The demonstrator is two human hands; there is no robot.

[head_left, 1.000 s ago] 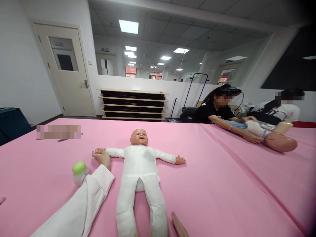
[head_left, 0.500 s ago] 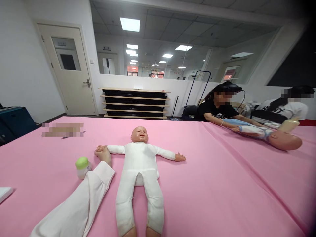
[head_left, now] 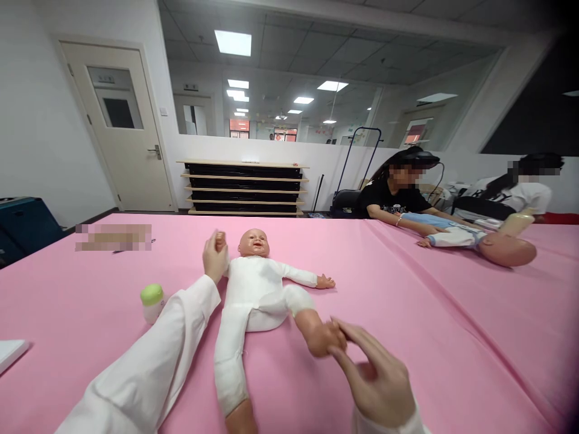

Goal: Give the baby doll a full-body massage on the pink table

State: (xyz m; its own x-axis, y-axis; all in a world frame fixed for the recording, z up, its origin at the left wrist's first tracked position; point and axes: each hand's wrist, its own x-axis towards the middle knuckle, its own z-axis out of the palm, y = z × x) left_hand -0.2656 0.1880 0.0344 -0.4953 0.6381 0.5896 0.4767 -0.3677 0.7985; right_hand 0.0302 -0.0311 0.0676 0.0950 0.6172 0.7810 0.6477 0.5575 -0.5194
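A baby doll (head_left: 257,286) with a white cloth body lies on its back on the pink-covered table (head_left: 398,313), its head away from me. My left hand (head_left: 214,256) is closed around one doll hand, holding that arm raised beside the head. With fingers and thumb, my right hand (head_left: 377,374) grips the doll's foot (head_left: 323,339); that leg is bent and lifted outward. The other leg (head_left: 231,361) lies straight toward me. Left of my sleeve stands a small white jar (head_left: 152,304) with a green lid.
At the right, a person in black (head_left: 398,187) handles another doll (head_left: 506,248) in blue and white; a second person (head_left: 527,187) sits behind. A pale bottle (head_left: 515,223) stands near that doll. A white object (head_left: 11,354) lies at the left edge, a blurred patch (head_left: 113,237) farther back.
My left hand has lifted the doll's arm up and inward, toward its head. My right hand has come into view, gripping the foot, and that leg is now bent and raised.
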